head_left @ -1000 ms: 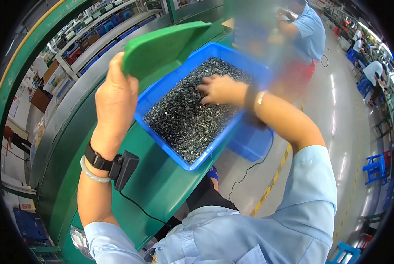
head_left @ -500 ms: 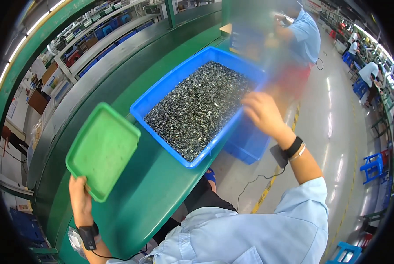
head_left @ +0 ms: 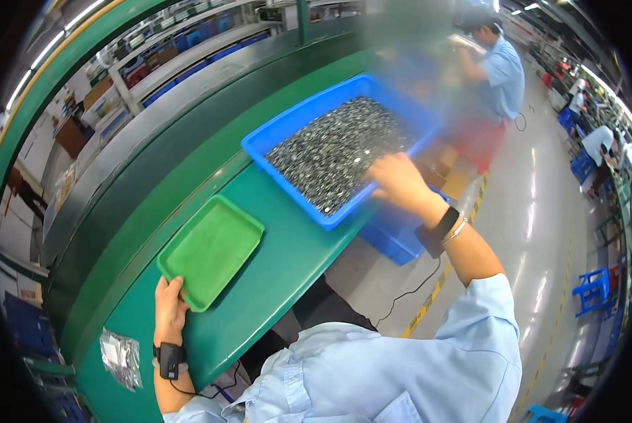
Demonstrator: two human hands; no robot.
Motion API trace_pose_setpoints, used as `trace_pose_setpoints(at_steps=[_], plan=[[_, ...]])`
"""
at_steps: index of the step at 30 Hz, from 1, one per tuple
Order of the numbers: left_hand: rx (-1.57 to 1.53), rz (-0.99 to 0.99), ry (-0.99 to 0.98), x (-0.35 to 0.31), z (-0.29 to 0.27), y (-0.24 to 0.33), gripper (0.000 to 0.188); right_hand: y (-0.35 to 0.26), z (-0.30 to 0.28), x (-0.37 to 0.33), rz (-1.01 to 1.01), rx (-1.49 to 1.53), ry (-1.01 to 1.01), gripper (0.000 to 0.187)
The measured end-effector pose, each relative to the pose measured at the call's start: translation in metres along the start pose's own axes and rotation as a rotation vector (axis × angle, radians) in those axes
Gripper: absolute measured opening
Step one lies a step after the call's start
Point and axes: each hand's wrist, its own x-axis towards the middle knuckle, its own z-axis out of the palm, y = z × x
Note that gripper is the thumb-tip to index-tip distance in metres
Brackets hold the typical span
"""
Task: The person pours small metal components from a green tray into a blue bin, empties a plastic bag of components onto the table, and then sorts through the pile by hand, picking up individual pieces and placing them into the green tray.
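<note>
A shallow green tray (head_left: pixel 214 250) rests on or just above the green table, and nothing shows inside it. My left hand (head_left: pixel 169 299) is closed on its near-left corner, thumb over the rim. To its right stands a blue plastic bin (head_left: pixel 288 185), largely filled with small, shiny dark and silvery metal parts (head_left: pixel 341 151). My right hand (head_left: pixel 400 182) hovers at the bin's right-hand near rim, its fingers curled down. Whatever those fingers hold, if anything, is hidden beneath them.
A clear plastic bag (head_left: pixel 120 358) lies on the table (head_left: pixel 288 264) at the left. Another blue bin (head_left: pixel 393 240) stands low beyond the table's edge. A co-worker (head_left: pixel 496 70) stands at the upper right, partly behind a blurred patch. A cable (head_left: pixel 411 292) hangs below my right wrist.
The green tray and my left hand have moved right, toward the blue bin, and the tray looks lower. My right hand's fingers are more curled. The whole view has shifted somewhat.
</note>
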Motion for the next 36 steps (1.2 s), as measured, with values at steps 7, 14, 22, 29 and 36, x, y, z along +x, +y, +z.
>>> trace_pose_setpoints(at_steps=[7, 14, 22, 29, 36], plan=[[0.196, 0.166, 0.144, -0.002, -0.019, -0.018, 0.043, 0.019, 0.03, -0.002, -0.005, 0.008, 0.069, 0.027], [0.202, 0.117, 0.161, 0.001, -0.017, -0.023, 0.07, 0.029, 0.045, -0.004, 0.048, 0.061, 0.079, 0.027], [0.138, 0.234, 0.231, 0.001, -0.038, -0.036, 0.066, -0.075, -0.014, 0.012, -0.013, 0.186, -0.019, 0.046], [0.509, 0.451, 0.223, -0.066, -0.045, -0.041, 0.055, -0.193, 0.017, 0.094, -0.516, 0.31, -0.057, 0.043], [0.999, 0.443, 0.788, -0.152, -0.172, -0.031, 0.054, -0.217, 0.069, 0.128, -0.598, 0.201, -0.159, 0.027]])
